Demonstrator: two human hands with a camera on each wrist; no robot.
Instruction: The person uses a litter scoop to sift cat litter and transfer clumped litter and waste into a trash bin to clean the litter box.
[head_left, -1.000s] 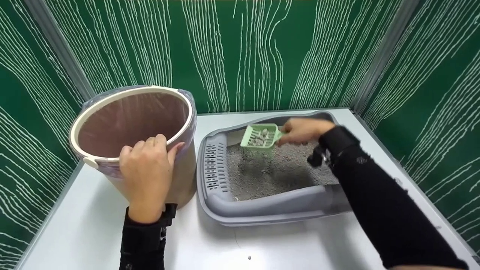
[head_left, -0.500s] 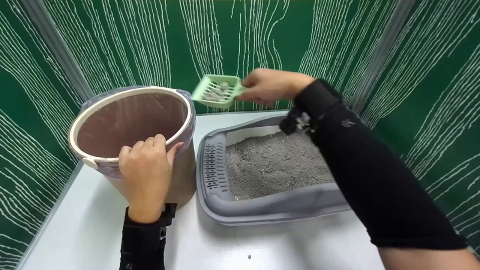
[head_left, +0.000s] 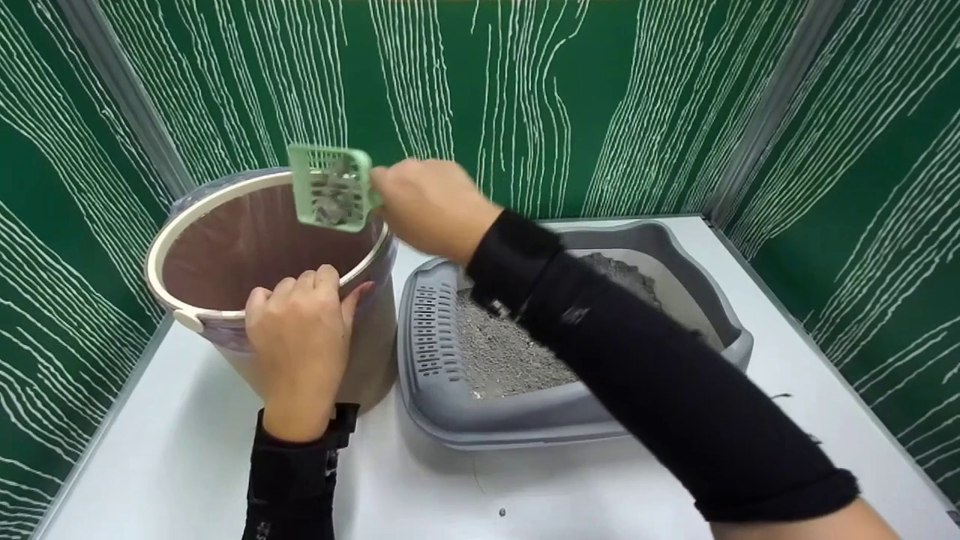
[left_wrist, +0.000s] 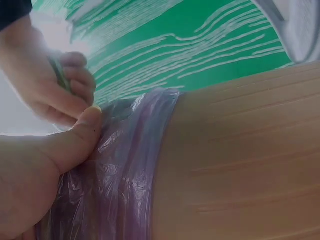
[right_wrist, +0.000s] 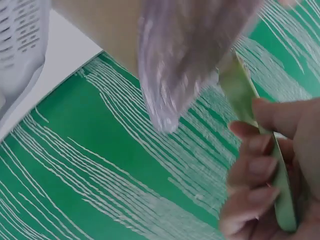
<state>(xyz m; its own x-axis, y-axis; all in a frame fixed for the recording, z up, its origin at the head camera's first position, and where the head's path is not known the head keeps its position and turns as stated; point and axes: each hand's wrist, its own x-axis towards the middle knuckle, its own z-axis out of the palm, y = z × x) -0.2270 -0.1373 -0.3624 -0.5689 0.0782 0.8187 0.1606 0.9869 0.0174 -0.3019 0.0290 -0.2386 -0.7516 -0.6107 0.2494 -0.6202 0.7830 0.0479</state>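
My right hand (head_left: 435,204) grips the handle of a light green slotted litter scoop (head_left: 298,187), its fingers wrapped round the handle in the right wrist view. The scoop is tilted over the far right part of the bin's mouth, with grey clumps (head_left: 334,202) in it. My left hand (head_left: 300,337) holds the near rim of the beige trash bin (head_left: 367,360), thumb outside on the liner. A thin translucent bag (left_wrist: 125,165) lines the bin and folds over its rim. Right of the bin stands a grey litter box (head_left: 525,420) holding grey litter (head_left: 502,352).
The white table (head_left: 435,495) carries one small grey crumb (head_left: 502,512) near its front. Green walls (head_left: 517,97) with white wavy lines enclose the back and sides. My right sleeve (head_left: 660,367) crosses over the litter box.
The right hand has carried the scoop up and left from over the litter box to the bin, turning it steeply with clumps inside. The left hand keeps its hold on the rim.
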